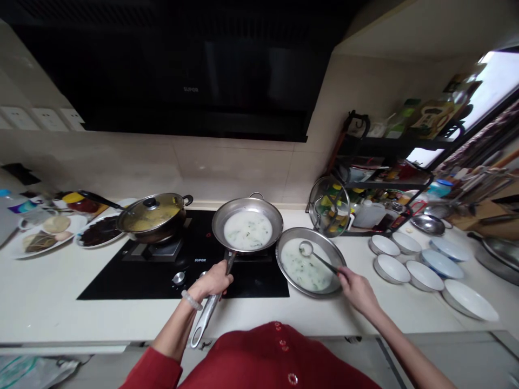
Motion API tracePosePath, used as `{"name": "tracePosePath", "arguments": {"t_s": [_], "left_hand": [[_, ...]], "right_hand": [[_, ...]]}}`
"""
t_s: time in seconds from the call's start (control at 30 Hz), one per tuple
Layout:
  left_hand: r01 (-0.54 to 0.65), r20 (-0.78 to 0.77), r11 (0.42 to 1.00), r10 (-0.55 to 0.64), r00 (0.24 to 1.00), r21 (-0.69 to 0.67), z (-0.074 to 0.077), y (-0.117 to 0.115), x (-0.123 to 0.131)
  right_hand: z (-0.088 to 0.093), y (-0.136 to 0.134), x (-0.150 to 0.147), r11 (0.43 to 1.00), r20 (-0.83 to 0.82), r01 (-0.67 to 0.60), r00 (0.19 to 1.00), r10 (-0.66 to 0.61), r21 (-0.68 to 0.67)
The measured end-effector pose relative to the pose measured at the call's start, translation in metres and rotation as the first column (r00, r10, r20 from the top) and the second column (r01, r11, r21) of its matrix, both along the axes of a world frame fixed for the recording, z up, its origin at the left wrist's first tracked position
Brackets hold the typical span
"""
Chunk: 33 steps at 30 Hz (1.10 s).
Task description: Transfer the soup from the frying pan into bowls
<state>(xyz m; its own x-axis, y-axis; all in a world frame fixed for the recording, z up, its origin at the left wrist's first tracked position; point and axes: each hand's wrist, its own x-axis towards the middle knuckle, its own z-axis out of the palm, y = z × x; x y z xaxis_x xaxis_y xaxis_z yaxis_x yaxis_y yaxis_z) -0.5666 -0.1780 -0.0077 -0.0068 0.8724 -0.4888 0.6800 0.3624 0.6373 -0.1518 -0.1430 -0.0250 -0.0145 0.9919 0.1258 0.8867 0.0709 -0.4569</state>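
My left hand is closed round the long metal handle of a wok on the right burner. White soup with green leaves fills the bottom of it. In my right hand is the dark handle of a ladle. Its round bowl rests at the surface of a similar white soup with greens in a wide metal basin. That basin stands on the counter just right of the stove, close against the wok.
A lidded pan of yellow food sits on the left burner. Plates of food stand farther left. Several white bowls are grouped at the right. A glass lid leans against the black rack. The range hood hangs above.
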Motion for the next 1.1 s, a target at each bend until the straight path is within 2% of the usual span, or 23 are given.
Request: {"name": "tracePosePath", "arguments": {"t_s": [0.1,0.17,0.23,0.3,0.37,0.43,0.53,0.63,0.73,0.83,0.93,1.1], "left_hand": [[-0.002,-0.007,1.0,0.002,1.0,-0.004,0.0,0.0,0.0],[-0.004,-0.01,1.0,0.004,1.0,-0.007,0.0,0.0,0.0],[-0.002,-0.011,1.0,0.002,1.0,-0.006,0.0,0.0,0.0],[0.002,-0.013,1.0,-0.002,1.0,-0.007,0.001,0.0,0.0],[0.0,-0.017,1.0,0.0,1.0,-0.014,0.001,0.0,0.0],[-0.003,-0.019,1.0,0.002,1.0,-0.02,0.0,0.0,0.0],[-0.008,-0.009,1.0,0.007,1.0,-0.018,-0.003,0.001,-0.001],[-0.019,0.006,1.0,0.019,1.0,-0.016,-0.005,0.001,-0.001],[-0.035,0.009,0.999,0.035,0.999,-0.027,-0.004,0.0,0.0],[-0.026,0.005,1.0,0.026,1.0,-0.017,-0.002,0.0,0.0],[-0.015,0.006,1.0,0.015,1.0,-0.005,-0.003,0.001,-0.001],[-0.007,0.013,1.0,0.007,1.0,0.013,-0.004,0.0,-0.002]], "right_hand": [[-0.013,-0.017,0.001,0.989,0.361,-0.143,0.921,0.146,-0.033],[-0.014,-0.02,0.001,0.986,0.436,-0.167,0.887,0.152,-0.002],[-0.007,-0.015,0.0,0.988,0.383,-0.123,0.921,0.078,0.095],[0.005,-0.006,-0.005,0.983,0.222,-0.053,0.975,0.012,0.177],[0.02,0.004,-0.015,0.983,0.034,-0.008,0.999,0.002,0.185],[0.035,0.013,-0.033,0.988,-0.084,-0.015,0.996,0.028,0.154],[0.052,0.025,-0.069,0.984,-0.067,-0.095,0.992,0.106,0.152],[0.061,0.038,-0.109,0.975,0.098,-0.206,0.975,0.198,0.085],[0.061,0.053,-0.142,0.973,0.247,-0.227,0.942,0.228,-0.034],[0.054,0.068,-0.163,0.973,0.261,-0.207,0.939,0.226,-0.099],[0.044,0.08,-0.171,0.974,0.201,-0.195,0.956,0.215,-0.114],[0.032,0.094,-0.167,0.984,-0.052,-0.137,0.99,0.132,-0.114]]}}
